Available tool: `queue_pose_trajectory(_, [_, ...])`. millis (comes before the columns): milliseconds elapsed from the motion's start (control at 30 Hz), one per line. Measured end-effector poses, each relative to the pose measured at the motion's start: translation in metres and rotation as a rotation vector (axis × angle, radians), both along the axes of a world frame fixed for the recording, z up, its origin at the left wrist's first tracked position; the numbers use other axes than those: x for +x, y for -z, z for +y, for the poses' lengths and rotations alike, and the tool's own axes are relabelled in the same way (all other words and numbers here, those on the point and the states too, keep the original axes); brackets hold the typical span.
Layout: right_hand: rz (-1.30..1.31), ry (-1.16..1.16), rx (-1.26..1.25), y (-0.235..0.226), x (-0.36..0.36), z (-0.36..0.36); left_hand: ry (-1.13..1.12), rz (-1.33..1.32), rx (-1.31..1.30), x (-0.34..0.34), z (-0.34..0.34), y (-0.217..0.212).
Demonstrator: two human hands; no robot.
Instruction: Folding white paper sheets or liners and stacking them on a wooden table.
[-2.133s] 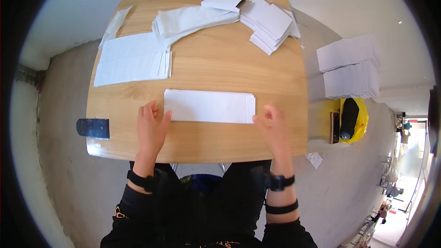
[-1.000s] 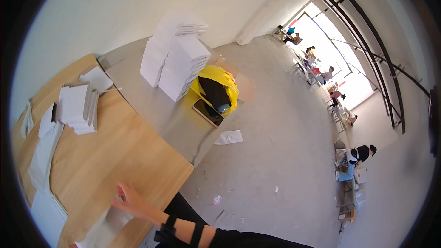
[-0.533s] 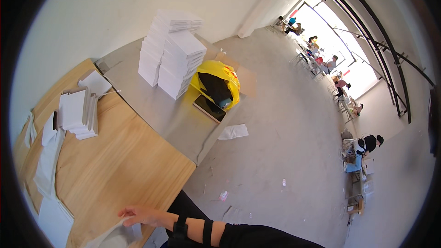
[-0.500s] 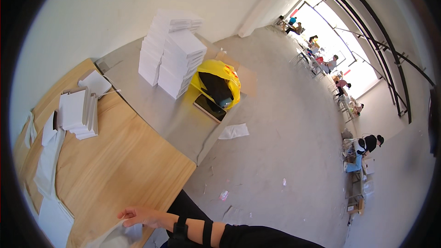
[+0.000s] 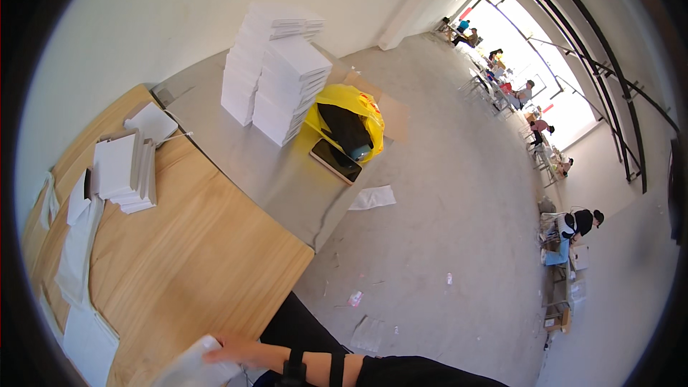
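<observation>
Right hand [image 5: 235,352] touches a blurred white paper piece [image 5: 192,367] at the near edge of the wooden table [image 5: 215,244]; whether it is closed on the piece cannot be told; a white stack [image 5: 118,165] lies farther across

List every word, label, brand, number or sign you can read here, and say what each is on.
Nothing is readable.
Yellow bag: red marks, too small to read.
Red patches by the far window: too small to read.
Pinkish floor scrap: any print is too small to read.
Phone: dark screen, no readable text.
White stacks: no print seen.
White item in the right hand: blurred, no print seen.
</observation>
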State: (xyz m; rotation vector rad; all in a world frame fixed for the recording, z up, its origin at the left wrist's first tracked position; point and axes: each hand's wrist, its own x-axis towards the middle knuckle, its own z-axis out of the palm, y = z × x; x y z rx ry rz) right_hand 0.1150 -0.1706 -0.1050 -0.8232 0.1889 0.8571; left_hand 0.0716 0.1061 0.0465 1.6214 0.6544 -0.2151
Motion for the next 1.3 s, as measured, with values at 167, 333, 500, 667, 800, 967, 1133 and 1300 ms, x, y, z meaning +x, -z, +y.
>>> queue_pose_trajectory(167, [-0.013,0.023,-0.038,-0.012,0.025,-0.007,0.008,0.047,0.054,-0.001,0.017,0.025])
queue_pose_trajectory(333, [-0.462,0.172,-0.516,-0.016,0.085,-0.056,0.354,0.115,0.177,0.057,-0.034,0.051])
queue_pose_trajectory(500, [-0.766,0.326,-0.918,-0.012,0.161,-0.040,0.024,-0.278,0.080,0.103,-0.017,0.136])
queue_pose_trajectory(667, [-1.056,0.384,-1.135,0.009,0.173,-0.032,0.237,-0.352,0.734,0.133,-0.002,0.181])
queue_pose_trajectory(800, [-0.846,0.330,-1.217,-0.002,0.183,-0.069,0.217,-0.346,0.852,0.152,-0.058,0.151])
queue_pose_trajectory(967, [-0.892,0.513,-1.364,0.005,0.159,-0.053,-0.004,-0.383,0.830,0.129,-0.060,0.135])
queue_pose_trajectory(1133, [-0.867,0.444,-1.374,-0.005,0.152,-0.047,0.026,-0.340,0.807,0.125,-0.055,0.133])
queue_pose_trajectory(1300, [-0.874,0.591,-1.296,-0.010,0.146,-0.044,0.001,-0.403,0.741,0.123,-0.053,0.137])
